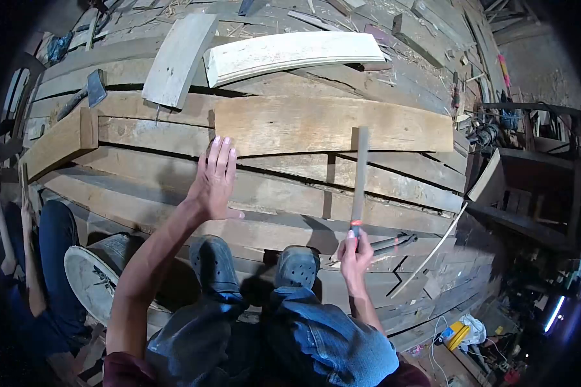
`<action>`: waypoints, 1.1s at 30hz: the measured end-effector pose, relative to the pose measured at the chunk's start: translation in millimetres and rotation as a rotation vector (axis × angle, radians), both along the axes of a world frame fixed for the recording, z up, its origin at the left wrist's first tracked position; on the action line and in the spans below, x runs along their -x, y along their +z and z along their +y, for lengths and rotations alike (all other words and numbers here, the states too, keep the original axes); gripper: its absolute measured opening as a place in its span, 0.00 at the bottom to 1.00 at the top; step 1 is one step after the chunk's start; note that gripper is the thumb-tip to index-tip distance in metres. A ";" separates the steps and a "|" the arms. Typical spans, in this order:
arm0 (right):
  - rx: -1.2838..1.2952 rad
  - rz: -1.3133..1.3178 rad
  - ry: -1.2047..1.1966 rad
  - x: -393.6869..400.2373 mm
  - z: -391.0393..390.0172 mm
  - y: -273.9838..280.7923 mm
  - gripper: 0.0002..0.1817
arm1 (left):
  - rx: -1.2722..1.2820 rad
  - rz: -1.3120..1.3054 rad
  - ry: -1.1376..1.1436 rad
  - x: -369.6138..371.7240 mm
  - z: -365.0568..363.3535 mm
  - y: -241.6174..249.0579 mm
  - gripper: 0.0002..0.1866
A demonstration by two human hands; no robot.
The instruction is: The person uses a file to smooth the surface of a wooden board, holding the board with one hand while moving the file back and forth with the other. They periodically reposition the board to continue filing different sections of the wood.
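Plank (290, 126) of grainy wood meets the open left hand (214, 184); the right hand (355, 255) clamps a flat tool (359, 180).

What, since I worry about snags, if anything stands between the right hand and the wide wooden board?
Nothing visible but the long flat tool that the right hand holds; its far end overlaps the wooden board in view. The left hand, at the board's near left corner, lies to the side.

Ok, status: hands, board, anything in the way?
Left hand open at bare board's near left corner. Right hand gripping flat tool, tip over board. Possible obstruction: dark long-handled tool beside right hand.
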State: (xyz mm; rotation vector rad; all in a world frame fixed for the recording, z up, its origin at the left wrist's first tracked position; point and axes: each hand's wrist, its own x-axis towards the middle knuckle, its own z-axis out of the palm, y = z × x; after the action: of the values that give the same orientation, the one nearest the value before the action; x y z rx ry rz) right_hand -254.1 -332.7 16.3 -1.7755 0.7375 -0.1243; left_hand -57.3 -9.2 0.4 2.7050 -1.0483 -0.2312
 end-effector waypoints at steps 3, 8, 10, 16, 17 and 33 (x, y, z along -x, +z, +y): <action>-0.059 0.046 0.014 -0.3 10.3 2.3 0.15 | 0.021 -0.005 -0.011 -1.2 0.0 1.5 0.75; -0.046 0.073 0.021 -32.1 8.0 12.5 0.16 | 0.030 0.023 -0.007 -0.8 0.1 4.0 0.75; -0.012 0.106 0.066 -48.0 -6.7 17.4 0.18 | 0.023 0.038 0.001 -0.4 0.6 4.2 0.75; 0.034 0.192 0.128 -96.2 -29.9 24.0 0.20 | -0.025 0.033 0.008 -0.9 -1.4 7.2 0.76; 0.005 0.170 0.082 -96.1 -28.5 26.7 0.19 | -0.029 0.034 0.004 -1.7 -1.3 6.7 0.75; 0.172 0.252 0.356 -12.6 1.0 26.8 0.15 | 0.072 0.025 -0.028 -1.1 0.5 4.2 0.77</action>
State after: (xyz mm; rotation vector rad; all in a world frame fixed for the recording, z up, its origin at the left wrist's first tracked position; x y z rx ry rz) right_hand -241.6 -331.7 43.0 -2.0831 0.5878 0.2880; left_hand -56.3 -8.8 4.6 2.6179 -1.0677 -0.2271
